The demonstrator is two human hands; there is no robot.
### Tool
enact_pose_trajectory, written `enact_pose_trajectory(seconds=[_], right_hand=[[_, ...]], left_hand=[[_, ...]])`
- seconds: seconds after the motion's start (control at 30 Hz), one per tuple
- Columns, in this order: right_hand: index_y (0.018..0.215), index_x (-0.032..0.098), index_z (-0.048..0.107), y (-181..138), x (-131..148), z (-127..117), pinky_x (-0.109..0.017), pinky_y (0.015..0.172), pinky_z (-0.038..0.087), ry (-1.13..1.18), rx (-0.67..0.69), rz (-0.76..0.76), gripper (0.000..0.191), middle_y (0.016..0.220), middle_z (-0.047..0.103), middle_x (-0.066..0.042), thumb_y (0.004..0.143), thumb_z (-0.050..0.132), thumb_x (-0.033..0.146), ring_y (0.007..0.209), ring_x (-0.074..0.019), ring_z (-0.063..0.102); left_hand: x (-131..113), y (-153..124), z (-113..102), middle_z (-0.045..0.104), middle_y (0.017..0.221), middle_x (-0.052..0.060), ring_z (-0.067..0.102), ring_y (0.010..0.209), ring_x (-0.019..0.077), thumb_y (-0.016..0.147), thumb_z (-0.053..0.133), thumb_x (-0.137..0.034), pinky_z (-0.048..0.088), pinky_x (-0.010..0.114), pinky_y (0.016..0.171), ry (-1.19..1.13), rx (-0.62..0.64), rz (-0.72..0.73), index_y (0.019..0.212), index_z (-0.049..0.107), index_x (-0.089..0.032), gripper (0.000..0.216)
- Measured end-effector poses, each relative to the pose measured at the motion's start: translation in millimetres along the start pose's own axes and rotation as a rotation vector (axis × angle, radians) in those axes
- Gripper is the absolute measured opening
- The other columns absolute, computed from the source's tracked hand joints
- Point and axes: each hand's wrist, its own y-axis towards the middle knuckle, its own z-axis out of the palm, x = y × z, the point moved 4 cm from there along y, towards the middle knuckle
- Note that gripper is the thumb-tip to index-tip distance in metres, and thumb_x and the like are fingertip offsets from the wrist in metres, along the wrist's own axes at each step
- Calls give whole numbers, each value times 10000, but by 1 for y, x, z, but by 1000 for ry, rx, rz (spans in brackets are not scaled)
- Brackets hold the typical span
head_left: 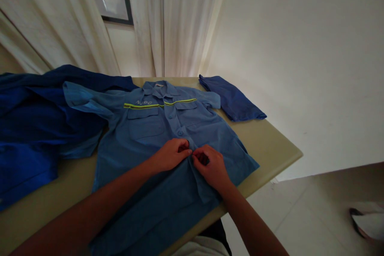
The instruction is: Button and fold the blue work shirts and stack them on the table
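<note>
The left forearm [90,212] crosses nearest, over the shirt [144,140]. The left hand [169,156] and right hand [212,165] pinch its placket [175,126], equally near it. The shirt lies beneath them on the table [267,144], long axis running away, collar [163,88] farthest.

left forearm [102,203] is bare and extends on a long diagonal from the lower left. right forearm [250,218] is bare and extends up from the lower right. left hand [172,155] and right hand [211,165] are held close together, fingertips [188,152] just beside each other; contact between them cannot be confirmed. each grip is a pinch, thumb to forefinger, other fingers curled.
</note>
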Motion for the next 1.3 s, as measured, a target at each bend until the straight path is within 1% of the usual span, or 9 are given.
enact_pose_trajectory(seconds=[0.23,0.43,0.57,0.7,0.83,0.97,1.1,1.23,1.3], right_hand=[[880,228,699,-1,0,0,-287,669,513,-15,-8,-15,48,797,674,-19,915,667,228,696,-169,629],[984,239,736,-3,3,1,-300,715,548,-54,-19,-69,103,879,703,-44,966,634,234,755,-182,660],[1025,253,760,-4,7,0,-308,747,564,-64,-21,-111,144,913,726,-53,1006,619,267,790,-188,676],[962,243,738,-3,8,-3,-311,747,550,-35,-49,-90,123,884,727,-49,996,627,283,787,-194,675],[928,239,707,-3,6,-5,-302,743,537,4,-57,-41,89,871,737,-37,960,624,249,772,-190,681],[901,235,678,-4,4,-3,-289,712,516,22,-4,-4,87,838,724,-24,948,605,232,736,-179,672],[881,233,669,-4,5,-2,-277,660,487,12,26,19,90,786,693,-13,942,603,239,684,-170,631],[887,227,671,-4,7,-1,-268,646,474,16,38,-2,87,787,690,-8,944,606,222,663,-157,614],[902,226,670,-4,8,-1,-266,663,481,12,39,-24,88,807,697,-10,954,600,216,686,-157,630]], left_hand=[[6,1,5,712,793,10,660,771,180,883,638,-318,477,297,704,-138,-51,10,815,621,-190,146],[19,4,10,712,779,13,658,731,158,844,704,-295,514,295,728,-469,-23,-141,831,649,-169,138],[23,4,12,770,895,55,708,841,188,835,742,-295,557,331,820,-546,-20,-145,896,684,-160,159],[20,3,11,784,950,61,718,911,207,828,785,-372,563,352,873,-539,17,-78,912,697,-165,240],[19,3,9,764,903,46,709,879,200,789,821,-406,556,335,839,-503,63,-28,903,682,-171,296],[13,2,3,705,802,18,673,794,187,817,775,-369,518,304,732,-288,43,20,819,620,-188,239],[2,-3,-1,696,799,6,658,771,181,844,728,-295,482,299,702,-112,27,72,798,583,-203,178],[-1,-5,0,686,787,-10,644,748,171,787,736,-213,449,285,674,-46,24,82,792,560,-208,177],[3,-4,1,670,765,-19,628,724,164,778,745,-229,432,278,651,-65,28,60,779,553,-207,193]])
